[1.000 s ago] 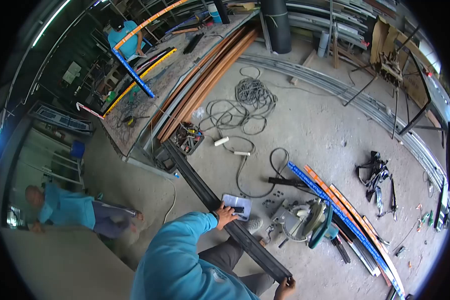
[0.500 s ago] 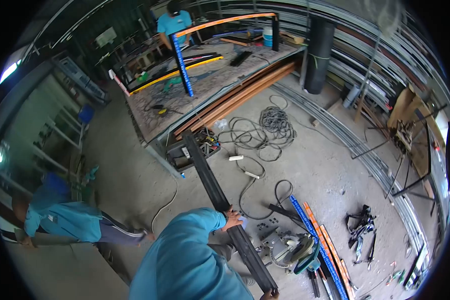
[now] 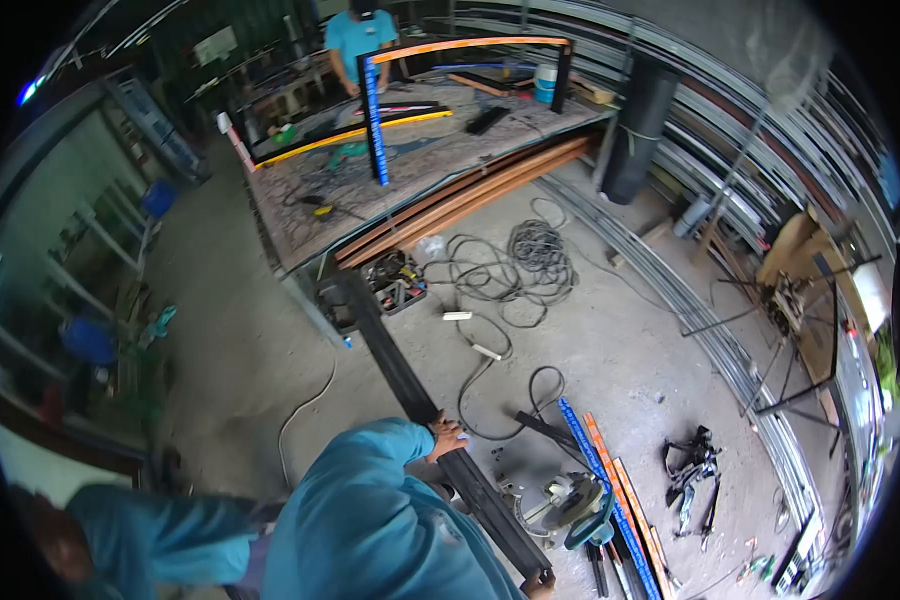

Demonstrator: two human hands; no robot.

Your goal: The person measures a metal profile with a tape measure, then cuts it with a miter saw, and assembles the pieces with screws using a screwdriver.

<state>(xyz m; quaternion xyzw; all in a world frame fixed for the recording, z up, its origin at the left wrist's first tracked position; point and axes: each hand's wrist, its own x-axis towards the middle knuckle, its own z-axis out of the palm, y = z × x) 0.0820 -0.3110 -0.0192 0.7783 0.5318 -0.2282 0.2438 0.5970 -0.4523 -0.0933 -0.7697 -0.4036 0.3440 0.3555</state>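
Observation:
A long black metal profile (image 3: 398, 363) runs diagonally from the workbench's near corner down toward me. My left hand (image 3: 447, 437) lies across its middle, fingers wrapped over the right edge. Down at the near end, my right hand (image 3: 538, 584) grips the profile's tip, partly cut off by the frame. Just right of the profile, a miter saw (image 3: 575, 505) with a green handle stands on the floor. Beside the saw lie blue-taped (image 3: 610, 480) and orange-taped strips (image 3: 610, 455).
A workbench (image 3: 305, 225) bears a taped frame (image 3: 375, 130); a person (image 3: 355, 45) stands behind it. Another person (image 3: 150, 535) is close at lower left. Coiled cable (image 3: 540, 255), a toolbox (image 3: 395, 280), a black bracket-like piece (image 3: 692, 470) and long metal bars (image 3: 710, 340) lie on the floor.
The view has shifted slightly, with the profile still in both hands. The person at left has come closer, to the lower left corner. The person behind the bench has a lowered arm.

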